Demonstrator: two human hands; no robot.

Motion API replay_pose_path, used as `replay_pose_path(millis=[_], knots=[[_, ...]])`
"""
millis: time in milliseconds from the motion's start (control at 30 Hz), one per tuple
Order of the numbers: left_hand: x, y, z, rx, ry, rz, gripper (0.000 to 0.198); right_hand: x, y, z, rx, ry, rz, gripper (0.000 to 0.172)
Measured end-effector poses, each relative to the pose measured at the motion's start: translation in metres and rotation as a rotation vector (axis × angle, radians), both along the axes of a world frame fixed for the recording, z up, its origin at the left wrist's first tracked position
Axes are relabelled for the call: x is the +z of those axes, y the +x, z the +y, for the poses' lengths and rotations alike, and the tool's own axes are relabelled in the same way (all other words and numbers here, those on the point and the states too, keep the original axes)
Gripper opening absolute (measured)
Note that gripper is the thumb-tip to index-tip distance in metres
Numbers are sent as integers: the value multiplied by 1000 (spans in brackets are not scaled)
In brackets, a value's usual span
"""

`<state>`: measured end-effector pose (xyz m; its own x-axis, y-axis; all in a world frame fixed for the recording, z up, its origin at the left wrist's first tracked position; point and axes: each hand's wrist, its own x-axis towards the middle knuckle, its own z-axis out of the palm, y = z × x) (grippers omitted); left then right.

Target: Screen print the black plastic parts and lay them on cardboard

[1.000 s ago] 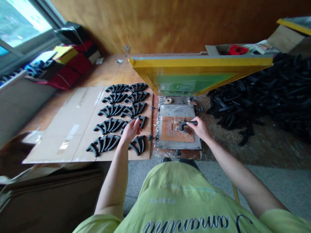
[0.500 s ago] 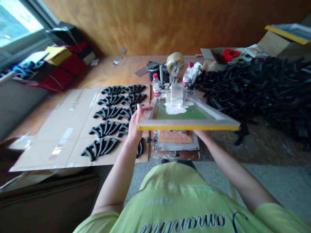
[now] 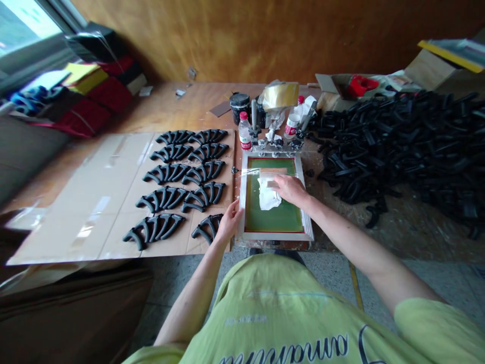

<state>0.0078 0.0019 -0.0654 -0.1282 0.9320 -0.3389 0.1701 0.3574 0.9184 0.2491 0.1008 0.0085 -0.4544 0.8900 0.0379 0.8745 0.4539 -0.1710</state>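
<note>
A screen-printing frame (image 3: 307, 230) with green mesh lies flat on its base at the table's front. White ink (image 3: 267, 198) is pooled on the mesh. My right hand (image 3: 290, 188) rests on the screen, fingers closed on a clear squeegee (image 3: 271, 173) beside the ink. My left hand (image 3: 229, 223) grips the frame's left front edge. Several black curved plastic parts (image 3: 182, 174) lie in two columns on a cardboard sheet (image 3: 94, 212) to the left; the nearest one (image 3: 206, 230) is right beside my left hand.
Bottles (image 3: 244, 132), a black pot (image 3: 239, 105) and a tape roll (image 3: 279, 95) stand behind the frame. A large heap of black parts (image 3: 409, 141) covers the table's right side. Red and yellow material (image 3: 91, 96) is stacked at the far left.
The screen frame swung down from raised to flat over the base and the part on it. My left hand came from the black parts to the frame's edge; my right moved onto the squeegee.
</note>
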Motion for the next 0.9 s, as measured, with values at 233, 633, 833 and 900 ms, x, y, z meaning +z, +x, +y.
replay_pose_path(millis=[233,633,833,900], knots=[[-2,1,-1,-9,-39,-19,63,4,26,-41,334,-105,-50,25],[14,7,-4,63,-43,-116,61,-12,23,-48,225,-42,161,20],[42,1,-2,34,-17,-192,70,30,13,14,-39,100,286,48],[62,-1,3,51,43,-227,64,40,29,37,-127,175,346,54]])
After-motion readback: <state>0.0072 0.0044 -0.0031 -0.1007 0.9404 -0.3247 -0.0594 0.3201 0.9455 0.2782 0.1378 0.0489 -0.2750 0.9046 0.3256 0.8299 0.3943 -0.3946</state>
